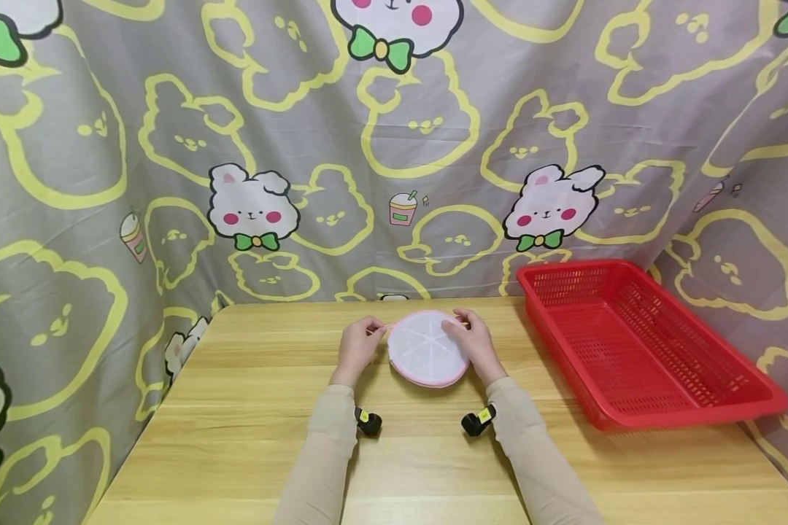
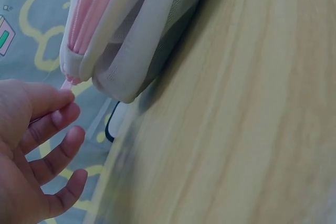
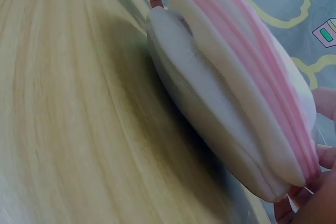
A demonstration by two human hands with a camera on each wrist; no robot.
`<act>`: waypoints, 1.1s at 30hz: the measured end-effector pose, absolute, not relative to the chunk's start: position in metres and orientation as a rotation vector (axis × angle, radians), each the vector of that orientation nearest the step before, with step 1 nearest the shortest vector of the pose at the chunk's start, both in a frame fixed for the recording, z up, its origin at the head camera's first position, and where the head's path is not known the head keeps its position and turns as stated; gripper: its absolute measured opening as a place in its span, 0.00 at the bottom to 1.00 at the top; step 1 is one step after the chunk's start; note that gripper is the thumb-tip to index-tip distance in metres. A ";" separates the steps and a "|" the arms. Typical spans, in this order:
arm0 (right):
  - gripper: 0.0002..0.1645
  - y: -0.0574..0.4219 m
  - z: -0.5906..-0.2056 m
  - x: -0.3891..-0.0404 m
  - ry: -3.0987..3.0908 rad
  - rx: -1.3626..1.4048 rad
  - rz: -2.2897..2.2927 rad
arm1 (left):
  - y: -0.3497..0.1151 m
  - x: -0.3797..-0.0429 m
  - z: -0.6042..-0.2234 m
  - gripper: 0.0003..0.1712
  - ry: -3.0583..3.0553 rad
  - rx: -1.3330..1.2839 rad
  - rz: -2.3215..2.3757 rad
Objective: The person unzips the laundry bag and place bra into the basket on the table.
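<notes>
A round zippered pouch (image 1: pixel 427 357) lies on the table in the head view, its pale top marked like a citrus slice with a pink rim. At its left edge my left hand (image 1: pixel 357 350) pinches a small pink zipper pull (image 2: pixel 67 84) between thumb and index finger, the other fingers spread loosely. My right hand (image 1: pixel 478 348) grips the opposite edge, thumb on top and fingers below. Both wrist views show the side of the pouch (image 3: pixel 226 77): a pink zipper band (image 3: pixel 262 72) between white strips, above a soft, folded pale lower part. The zipper appears closed where visible.
A red plastic basket (image 1: pixel 716 415) with slotted sides stands on the right of the wooden table (image 1: pixel 236 437). A grey curtain (image 1: pixel 328 146) with yellow outlines and rabbit faces hangs behind and along both sides. Black devices (image 1: pixel 370 423) are strapped at both wrists.
</notes>
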State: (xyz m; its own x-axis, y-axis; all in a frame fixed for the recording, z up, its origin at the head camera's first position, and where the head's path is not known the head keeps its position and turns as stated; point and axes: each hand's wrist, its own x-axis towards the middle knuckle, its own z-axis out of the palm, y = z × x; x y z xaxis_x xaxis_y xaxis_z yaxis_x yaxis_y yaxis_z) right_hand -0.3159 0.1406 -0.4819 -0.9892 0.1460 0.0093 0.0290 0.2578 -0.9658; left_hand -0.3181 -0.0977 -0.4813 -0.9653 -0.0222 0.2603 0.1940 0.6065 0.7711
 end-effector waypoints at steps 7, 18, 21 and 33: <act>0.33 0.139 -0.480 -0.314 -2.491 -0.132 1.783 | -0.094 -0.318 -0.482 0.05 -2.592 -0.127 -1.282; 0.33 0.140 -0.480 -0.313 -2.569 -0.072 1.748 | -0.094 -0.318 -0.482 0.05 -2.604 -0.142 -1.261; 0.31 0.140 -0.481 -0.313 -2.574 -0.062 1.717 | -0.095 -0.318 -0.482 0.05 -2.603 -0.152 -1.265; 0.27 0.140 -0.485 -0.314 -2.522 -0.099 1.645 | -0.098 -0.320 -0.483 0.04 -2.612 -0.176 -1.280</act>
State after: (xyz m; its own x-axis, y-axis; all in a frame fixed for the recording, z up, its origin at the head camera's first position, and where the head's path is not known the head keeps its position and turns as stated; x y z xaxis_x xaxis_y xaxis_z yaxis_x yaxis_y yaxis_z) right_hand -0.3138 0.1401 -0.4851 -0.9896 0.1247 0.0718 -0.0154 0.4041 -0.9146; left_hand -0.3199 -0.0977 -0.4833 -0.9670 0.0077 0.2547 0.2060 0.6116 0.7639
